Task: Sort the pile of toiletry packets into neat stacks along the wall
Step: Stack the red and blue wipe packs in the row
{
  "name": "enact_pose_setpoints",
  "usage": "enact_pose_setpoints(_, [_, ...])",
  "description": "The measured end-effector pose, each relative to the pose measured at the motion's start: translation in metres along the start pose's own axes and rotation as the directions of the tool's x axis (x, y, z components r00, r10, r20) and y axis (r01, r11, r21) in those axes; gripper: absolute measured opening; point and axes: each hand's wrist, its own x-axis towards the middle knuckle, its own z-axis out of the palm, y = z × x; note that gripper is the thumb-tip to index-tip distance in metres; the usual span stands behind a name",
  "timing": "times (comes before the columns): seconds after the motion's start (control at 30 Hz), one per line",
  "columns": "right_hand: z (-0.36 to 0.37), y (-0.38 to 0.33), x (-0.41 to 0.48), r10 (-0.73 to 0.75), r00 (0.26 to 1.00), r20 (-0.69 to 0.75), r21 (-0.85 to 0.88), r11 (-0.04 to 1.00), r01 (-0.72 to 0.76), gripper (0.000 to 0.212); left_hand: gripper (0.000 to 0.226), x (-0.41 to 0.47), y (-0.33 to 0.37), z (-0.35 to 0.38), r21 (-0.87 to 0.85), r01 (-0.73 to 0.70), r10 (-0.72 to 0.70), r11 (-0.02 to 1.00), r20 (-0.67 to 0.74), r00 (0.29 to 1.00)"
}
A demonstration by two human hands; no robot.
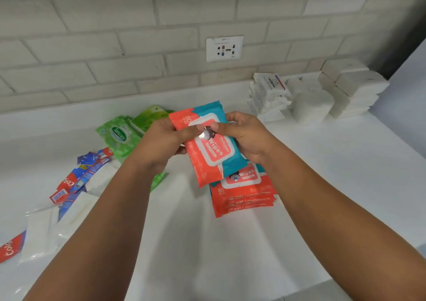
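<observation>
Both hands hold one red-and-teal baby wipes pack (208, 160) above the white counter (322, 174). My left hand (162, 140) grips its left edge, thumb on the lid. My right hand (242, 134) grips the right edge, thumb near the lid's round sticker. Below it lies a stack of matching wipes packs (242, 197). Green Sanicare wipes packs (119, 137) lie to the left, partly behind my left hand. Toothpaste sachets (76, 181) and clear-wrapped white packets (46, 229) are scattered at the left.
Stacks of white tissue packets (355, 93) and white wipes packs (267, 95) stand along the brick wall at the back right. A wall socket (224, 48) sits above the counter. The counter's right edge drops off at the far right.
</observation>
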Motion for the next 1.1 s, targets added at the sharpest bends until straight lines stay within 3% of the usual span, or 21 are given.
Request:
enact_pose_setpoints(0.13, [-0.026, 0.004, -0.021, 0.061, 0.996, 0.065, 0.041, 0.997, -0.064, 0.045, 0.012, -0.002, 0.006, 0.025, -0.124, 0.008, -0.027, 0.992, -0.15, 0.988])
enact_pose_setpoints(0.27, [-0.049, 0.03, -0.041, 0.048, 0.99, 0.132, 0.158, 0.985, -0.069, 0.043, 0.016, -0.008, 0.004, 0.043, -0.332, -0.019, -0.086, 0.943, -0.298, 0.951])
enact_pose_setpoints(0.37, [-0.056, 0.041, -0.046, 0.024, 0.999, 0.049, 0.257, 0.966, -0.036, 0.044, 0.022, -0.018, -0.008, 0.053, -0.381, 0.066, -0.166, 0.922, -0.238, 0.957])
enact_pose_setpoints(0.43, [-0.06, 0.041, -0.047, 0.02, 1.0, -0.014, 0.244, 0.97, -0.016, 0.048, 0.034, -0.026, -0.019, 0.055, -0.313, 0.145, -0.197, 0.938, -0.14, 0.97])
enact_pose_setpoints(0.53, [-0.072, 0.041, -0.05, 0.026, 0.992, -0.121, 0.054, 0.998, -0.02, 0.043, 0.048, -0.036, -0.034, 0.058, -0.188, 0.203, -0.214, 0.961, -0.037, 0.976])
enact_pose_setpoints(0.6, [-0.08, 0.042, -0.05, 0.026, 0.987, -0.158, -0.112, 0.993, -0.044, 0.035, 0.051, -0.039, -0.042, 0.061, -0.134, 0.204, -0.211, 0.97, -0.043, 0.977])
enact_pose_setpoints(0.83, [-0.088, 0.049, -0.044, -0.006, 0.966, -0.257, -0.448, 0.887, -0.113, 0.026, 0.04, -0.027, -0.059, 0.077, 0.049, 0.276, -0.252, 0.96, -0.281, 0.926])
enact_pose_setpoints(1.1, [-0.089, 0.057, -0.039, 0.031, 0.969, -0.245, -0.585, 0.793, -0.173, 0.039, 0.046, -0.026, -0.071, 0.085, 0.127, 0.325, -0.249, 0.937, -0.409, 0.878])
